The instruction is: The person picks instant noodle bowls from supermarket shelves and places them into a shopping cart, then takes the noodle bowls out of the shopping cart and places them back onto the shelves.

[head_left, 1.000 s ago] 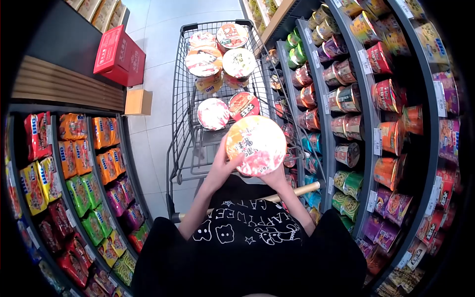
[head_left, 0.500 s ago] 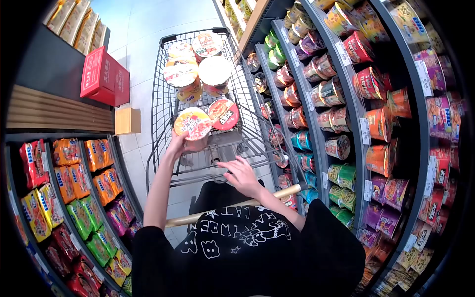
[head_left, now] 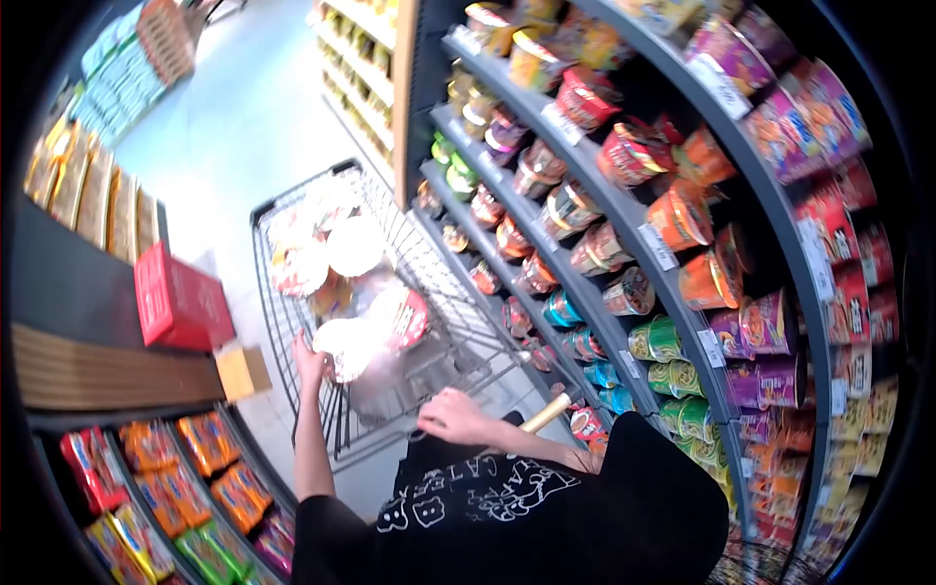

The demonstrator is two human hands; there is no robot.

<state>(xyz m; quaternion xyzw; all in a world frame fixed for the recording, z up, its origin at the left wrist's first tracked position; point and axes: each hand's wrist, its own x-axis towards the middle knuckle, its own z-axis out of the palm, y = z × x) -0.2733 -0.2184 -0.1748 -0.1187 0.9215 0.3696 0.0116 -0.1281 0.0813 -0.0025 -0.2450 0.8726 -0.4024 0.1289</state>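
Observation:
Inside the metal shopping cart [head_left: 336, 444], an instant noodle cup [head_left: 343, 351] stands close to my left hand [head_left: 310, 359]. My left fingers are closed against its left side, and glare washes out its lid. Another noodle cup with a red and white lid [head_left: 403, 320] is just to its right. Farther forward in the basket are several more noodle cups, among them one with a white lid [head_left: 356, 246]. My right hand [head_left: 450, 417] hovers over the near end of the cart with its fingers loosely curled together and nothing visible in them. The cart's pale handle bar [head_left: 546, 413] shows beyond my right wrist.
Shelves of cup noodles [head_left: 575, 210] line the right side, close to the cart. At the left are a red box [head_left: 183, 297], a small wooden block [head_left: 243, 373] and shelves of bagged noodles [head_left: 166, 492]. A bright tiled aisle floor [head_left: 229, 112] runs ahead.
The view has swung, showing more of the aisle, and the cart appears lower and farther left. My left hand stays at the noodle cup. My right fingers, spread before, are now curled.

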